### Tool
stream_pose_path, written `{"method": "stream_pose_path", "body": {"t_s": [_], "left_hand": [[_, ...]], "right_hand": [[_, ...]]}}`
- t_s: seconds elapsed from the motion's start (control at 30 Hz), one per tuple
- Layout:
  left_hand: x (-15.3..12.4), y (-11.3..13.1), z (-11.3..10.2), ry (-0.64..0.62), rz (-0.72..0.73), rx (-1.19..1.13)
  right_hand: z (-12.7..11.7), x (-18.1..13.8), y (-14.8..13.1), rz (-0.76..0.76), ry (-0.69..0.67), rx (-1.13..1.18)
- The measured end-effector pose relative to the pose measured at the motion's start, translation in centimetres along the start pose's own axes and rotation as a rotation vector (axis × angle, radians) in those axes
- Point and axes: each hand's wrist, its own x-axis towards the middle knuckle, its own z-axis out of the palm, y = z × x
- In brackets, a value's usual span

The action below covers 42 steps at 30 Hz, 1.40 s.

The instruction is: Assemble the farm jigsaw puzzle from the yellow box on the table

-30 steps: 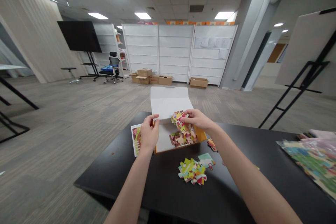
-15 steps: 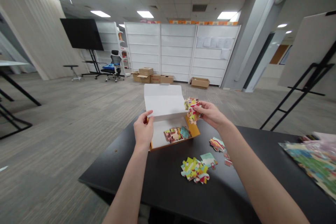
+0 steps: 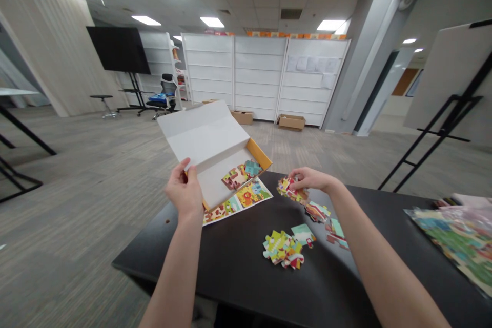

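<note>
1. Nearest, on the black table (image 3: 230,277), a loose pile of puzzle pieces (image 3: 282,249) lies between the forearms, touching a pale teal piece (image 3: 303,233). A sleeve-level brush from the right forearm could scatter it.
2. Slightly farther and to the right, a small stack (image 3: 317,211) sits just below the right hand's bunch; a careless drop there could mix the two.
3. The right hand (image 3: 313,178) grasps that bunch of pieces (image 3: 289,189) between thumb and fingers, low over the table's far side. Whether it touches the tabletop I cannot tell. Uneven pinching might let outer pieces slip.
4. To the left, the left hand (image 3: 186,190) pinches the left wall of the box (image 3: 258,152). Held by one end, the box could twist and spill the pieces inside (image 3: 236,176), which lie toward its right end.
5. A printed sheet (image 3: 251,195) shows along the box's near edge; shifting the box might drag it.
6. Farthest, the raised lid (image 3: 207,130) leans back beyond the table's far edge, and its weight could tip the box.
</note>
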Motion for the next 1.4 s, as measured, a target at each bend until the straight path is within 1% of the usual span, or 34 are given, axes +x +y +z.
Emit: {"method": "stream_pose_path", "body": {"t_s": [0.07,0.13,0.23,0.3,0.37,0.47,0.6,0.67,0.73,0.8,0.87,0.9,0.93,1.0,1.07,1.13,1.2,1.27,1.33,1.4], "left_hand": [[-0.3,0.3,0.1,0.006,0.015,-0.009],[-0.6,0.5,0.3,-0.003,0.018,-0.018],[-0.9,0.3,0.5,-0.029,0.017,-0.019],[-1.0,0.1,0.6,-0.049,0.011,-0.019],[-1.1,0.0,0.8,-0.063,0.001,-0.020],[-1.1,0.0,0.8,-0.062,-0.007,-0.023],[-1.0,0.3,0.6,-0.039,-0.033,-0.033],[-1.0,0.6,0.6,-0.036,-0.063,-0.049],[-1.1,0.8,0.6,-0.048,-0.084,-0.068],[-1.4,0.9,0.8,-0.078,-0.085,-0.075],[-1.8,1.1,1.0,-0.117,-0.065,-0.058],[-2.0,1.1,1.2,-0.139,-0.051,-0.041],[-2.3,1.1,1.3,-0.160,-0.036,-0.023],[-2.7,1.0,1.4,-0.202,-0.010,0.000],[-3.0,0.8,1.6,-0.240,0.001,0.005],[-3.2,0.6,1.6,-0.267,0.001,0.002],[-3.3,0.5,1.6,-0.288,-0.002,0.000],[-3.5,0.6,1.6,-0.306,-0.004,-0.004],[-3.6,0.8,1.6,-0.321,-0.012,-0.007],[-3.8,1.0,1.5,-0.333,-0.020,-0.006]], "right_hand": [[1.5,1.2,0.3,0.007,-0.054,-0.132],[2.7,2.0,0.4,-0.004,-0.147,-0.218],[3.6,2.5,0.6,-0.037,-0.290,-0.242],[3.6,2.5,0.5,-0.058,-0.322,-0.273],[3.4,2.3,0.1,-0.050,-0.307,-0.357],[2.7,1.5,-1.2,-0.022,-0.223,-0.446],[0.8,-0.5,-3.2,-0.103,-0.040,-0.388],[-0.2,-1.8,-4.3,-0.145,0.096,-0.348],[-0.6,-3.0,-5.6,-0.187,0.272,-0.295],[-0.2,-3.9,-7.3,-0.267,0.422,-0.216],[1.1,-4.3,-8.9,-0.379,0.483,-0.182],[1.9,-4.3,-9.5,-0.423,0.489,-0.216],[2.7,-4.1,-10.0,-0.443,0.486,-0.282],[4.3,-3.5,-10.3,-0.433,0.455,-0.460],[5.3,-2.7,-9.9,-0.398,0.387,-0.640],[5.7,-1.9,-9.0,-0.384,0.293,-0.767],[5.9,-1.4,-8.1,-0.392,0.203,-0.822],[5.9,-1.1,-7.6,-0.404,0.146,-0.828],[5.9,-1.0,-7.3,-0.409,0.120,-0.825],[5.9,-1.0,-7.3,-0.406,0.123,-0.836]]}}
